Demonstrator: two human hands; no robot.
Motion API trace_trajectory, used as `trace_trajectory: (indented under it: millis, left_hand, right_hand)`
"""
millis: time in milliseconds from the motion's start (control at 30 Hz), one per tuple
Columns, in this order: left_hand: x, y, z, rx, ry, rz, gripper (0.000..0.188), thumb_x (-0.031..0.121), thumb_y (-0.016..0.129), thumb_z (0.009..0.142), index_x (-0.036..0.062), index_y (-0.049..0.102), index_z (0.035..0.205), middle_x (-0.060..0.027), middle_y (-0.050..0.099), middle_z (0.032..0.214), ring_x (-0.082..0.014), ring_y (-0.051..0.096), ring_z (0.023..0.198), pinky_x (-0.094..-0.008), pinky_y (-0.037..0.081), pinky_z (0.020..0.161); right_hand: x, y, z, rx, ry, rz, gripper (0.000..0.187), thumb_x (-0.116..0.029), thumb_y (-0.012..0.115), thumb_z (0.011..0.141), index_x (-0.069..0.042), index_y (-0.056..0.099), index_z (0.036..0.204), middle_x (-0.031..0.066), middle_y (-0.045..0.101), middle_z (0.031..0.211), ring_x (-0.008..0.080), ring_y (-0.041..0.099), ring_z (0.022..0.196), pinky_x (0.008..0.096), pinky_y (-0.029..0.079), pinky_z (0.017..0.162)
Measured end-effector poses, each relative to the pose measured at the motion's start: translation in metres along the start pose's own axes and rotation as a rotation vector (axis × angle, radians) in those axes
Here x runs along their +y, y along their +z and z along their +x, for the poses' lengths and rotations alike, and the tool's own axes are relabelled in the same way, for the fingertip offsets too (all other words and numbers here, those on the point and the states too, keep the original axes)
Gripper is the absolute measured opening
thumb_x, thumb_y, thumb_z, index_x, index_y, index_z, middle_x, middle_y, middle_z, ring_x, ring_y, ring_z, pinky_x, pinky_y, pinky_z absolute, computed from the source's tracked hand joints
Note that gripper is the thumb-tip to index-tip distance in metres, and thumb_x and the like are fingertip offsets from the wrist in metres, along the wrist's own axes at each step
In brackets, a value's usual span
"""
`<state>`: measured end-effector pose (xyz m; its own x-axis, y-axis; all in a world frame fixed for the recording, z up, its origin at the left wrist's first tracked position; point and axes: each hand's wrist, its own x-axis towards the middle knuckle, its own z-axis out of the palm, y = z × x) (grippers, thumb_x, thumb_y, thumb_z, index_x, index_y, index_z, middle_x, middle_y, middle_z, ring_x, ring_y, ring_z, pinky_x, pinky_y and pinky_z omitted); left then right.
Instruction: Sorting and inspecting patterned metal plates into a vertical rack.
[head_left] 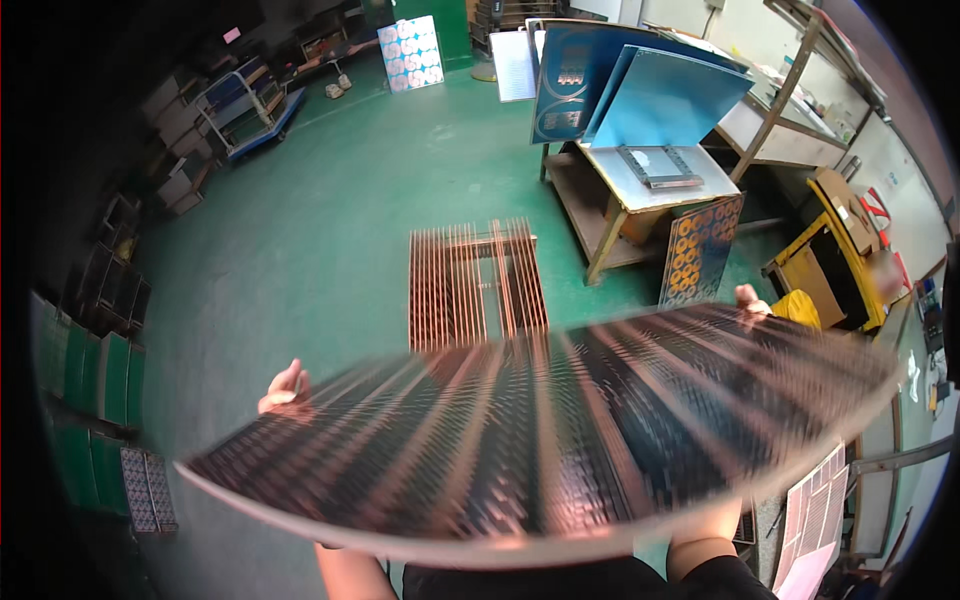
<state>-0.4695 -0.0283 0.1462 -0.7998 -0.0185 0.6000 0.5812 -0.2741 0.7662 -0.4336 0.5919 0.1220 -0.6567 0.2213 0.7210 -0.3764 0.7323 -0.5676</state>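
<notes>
A large, thin panel [540,440] with dark and copper-coloured stripes, like a circuit board sheet, spans the space before my body, blurred by motion. My left hand [285,388] grips its far left edge, with the fingertips showing over the rim. At the far right edge my right hand [752,300] holds the same panel. Much of both hands and forearms is hidden by it. Just beyond the panel, on the green floor, stands a rack [476,285] of upright, copper-coloured slats or sheet edges; its near end is covered by the panel.
A work table [660,190] at the far right carries large blue sheets [660,100]. An orange-patterned board [700,255] leans against it. Beyond are a yellow frame [835,260], a blue trolley [255,110] and a white patterned board [410,53]. Green bins [118,380] line the left.
</notes>
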Motion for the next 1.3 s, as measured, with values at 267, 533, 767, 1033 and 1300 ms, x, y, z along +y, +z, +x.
trace_trajectory:
  millis: [267, 533, 767, 1033, 1300]
  left_hand:
    - [0.047, 0.145, 0.031, 0.601, -0.549, -0.251, 0.03, 0.017, 0.04, 0.097, -0.0002, 0.052, 0.118, -0.0114, 0.06, 0.108, -0.0153, 0.061, 0.09, -0.028, 0.053, 0.077]
    - [0.042, 0.139, 0.01, 0.341, -0.785, -0.522, 0.044, 0.031, 0.037, 0.099, -0.0024, 0.043, 0.126, -0.0112, 0.058, 0.113, -0.0151, 0.059, 0.098, -0.0296, 0.05, 0.084]
    - [0.027, 0.143, 0.004, 0.39, -0.843, -0.502, 0.033, 0.011, 0.043, 0.094, -0.0033, 0.045, 0.124, -0.0096, 0.06, 0.109, -0.0135, 0.061, 0.095, -0.0241, 0.049, 0.083]
    - [0.021, 0.134, 0.003, 0.314, -0.656, -0.583, 0.036, 0.009, 0.045, 0.094, 0.0017, 0.039, 0.129, -0.0098, 0.055, 0.118, -0.0149, 0.055, 0.106, -0.0292, 0.047, 0.091]
    - [0.022, 0.107, -0.007, 0.172, -0.606, -0.637, 0.044, 0.004, 0.056, 0.088, 0.0031, 0.04, 0.129, -0.0099, 0.053, 0.122, -0.0182, 0.053, 0.111, -0.0332, 0.043, 0.097]
  right_hand:
    - [-0.032, 0.043, -0.01, 0.181, 0.314, 0.358, 0.038, -0.019, 0.044, 0.095, 0.001, 0.042, 0.128, 0.0126, 0.052, 0.124, 0.0229, 0.051, 0.112, 0.0307, 0.039, 0.098]
    - [-0.075, 0.024, -0.062, 0.347, 0.634, 0.682, 0.041, -0.023, 0.041, 0.096, 0.001, 0.041, 0.129, 0.0142, 0.051, 0.126, 0.0247, 0.051, 0.113, 0.0322, 0.039, 0.099]
    - [-0.094, 0.018, -0.078, 0.427, 0.941, 0.967, 0.044, -0.027, 0.038, 0.097, 0.002, 0.04, 0.13, 0.0156, 0.05, 0.127, 0.0263, 0.051, 0.113, 0.0336, 0.04, 0.1]
    - [-0.054, -0.018, -0.062, 0.08, 0.56, 1.602, 0.052, -0.037, 0.034, 0.098, -0.001, 0.037, 0.135, 0.015, 0.04, 0.139, 0.0289, 0.039, 0.126, 0.045, 0.027, 0.108]
    - [-0.05, -0.018, -0.076, 0.218, 0.758, 1.637, 0.041, -0.02, 0.04, 0.097, 0.002, 0.04, 0.132, 0.0158, 0.043, 0.136, 0.0284, 0.041, 0.125, 0.0463, 0.028, 0.108]
